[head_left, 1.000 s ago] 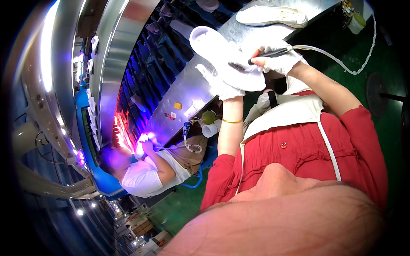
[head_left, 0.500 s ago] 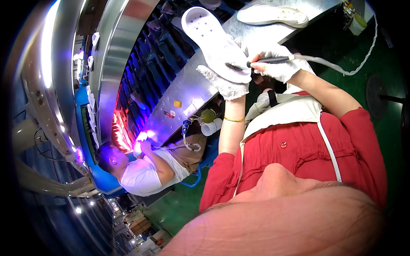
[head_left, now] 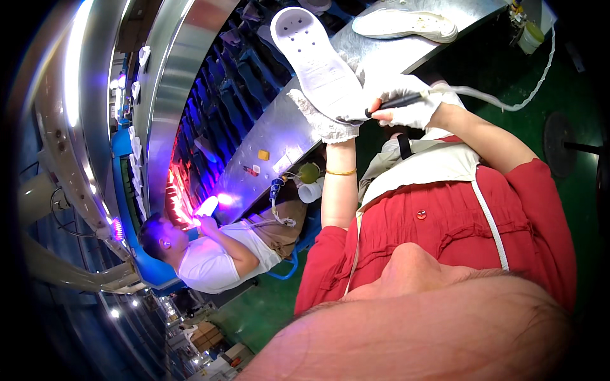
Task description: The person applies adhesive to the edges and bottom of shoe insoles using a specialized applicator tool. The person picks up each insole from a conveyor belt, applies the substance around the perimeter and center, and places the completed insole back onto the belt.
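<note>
A white shoe sole (head_left: 327, 73) lies across my left hand (head_left: 325, 124), in a white glove, which is closed round its near end from underneath. The end with several small holes points away from me, to the far left. My right hand (head_left: 410, 105), gloved with bare fingertips showing, grips a black-handled brush (head_left: 400, 101) like a pen. A pale flexible hose (head_left: 486, 96) runs from the back of the handle. The brush's tip is at the near right edge of the sole; its bristles are mostly hidden.
A white canvas-like shoe (head_left: 406, 25) lies on the metal bench (head_left: 254, 136) beyond my hands. A conveyor with dark blue racks (head_left: 222, 95) runs alongside. To the left, a co-worker (head_left: 213, 254) in white holds a brightly lit piece. A small pot (head_left: 532, 38) hangs at far right.
The brush has moved off the inside of the sole to its near right edge. My left hand has shifted slightly left with the sole. The co-worker's hands have moved slightly.
</note>
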`<move>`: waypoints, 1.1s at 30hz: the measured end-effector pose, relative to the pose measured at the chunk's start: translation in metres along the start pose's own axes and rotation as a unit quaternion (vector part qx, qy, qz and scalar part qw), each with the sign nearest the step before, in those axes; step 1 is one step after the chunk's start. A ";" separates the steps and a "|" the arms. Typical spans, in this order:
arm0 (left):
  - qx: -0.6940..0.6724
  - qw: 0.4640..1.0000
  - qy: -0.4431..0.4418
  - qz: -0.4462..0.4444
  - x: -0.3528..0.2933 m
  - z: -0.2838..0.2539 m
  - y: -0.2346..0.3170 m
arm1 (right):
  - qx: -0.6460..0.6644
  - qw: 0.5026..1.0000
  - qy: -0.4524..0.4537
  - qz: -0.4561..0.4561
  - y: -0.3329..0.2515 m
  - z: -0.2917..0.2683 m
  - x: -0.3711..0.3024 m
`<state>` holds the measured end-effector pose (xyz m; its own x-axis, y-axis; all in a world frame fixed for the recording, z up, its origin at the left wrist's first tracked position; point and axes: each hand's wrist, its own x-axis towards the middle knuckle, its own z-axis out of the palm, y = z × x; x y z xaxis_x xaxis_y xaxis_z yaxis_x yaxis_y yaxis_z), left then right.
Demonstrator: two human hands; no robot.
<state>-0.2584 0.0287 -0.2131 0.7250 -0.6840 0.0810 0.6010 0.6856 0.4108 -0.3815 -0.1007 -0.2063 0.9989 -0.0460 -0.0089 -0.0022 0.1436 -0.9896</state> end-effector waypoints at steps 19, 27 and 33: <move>0.029 0.998 -0.015 -0.044 0.013 0.004 0.018 | 0.016 0.989 -0.022 -0.147 0.006 0.008 0.003; -0.029 0.997 -0.034 -0.056 0.011 0.010 0.019 | 0.076 0.996 0.016 -0.044 0.003 -0.003 0.010; 0.033 0.997 -0.010 -0.076 0.018 0.002 0.025 | -0.019 0.988 0.013 -0.153 0.007 0.006 0.011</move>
<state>-0.2314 0.0332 -0.1996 0.6204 -0.7837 0.0316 0.6789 0.5567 0.4787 -0.3701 -0.0945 -0.2122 0.9516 -0.1063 0.2884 0.2974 0.0811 -0.9513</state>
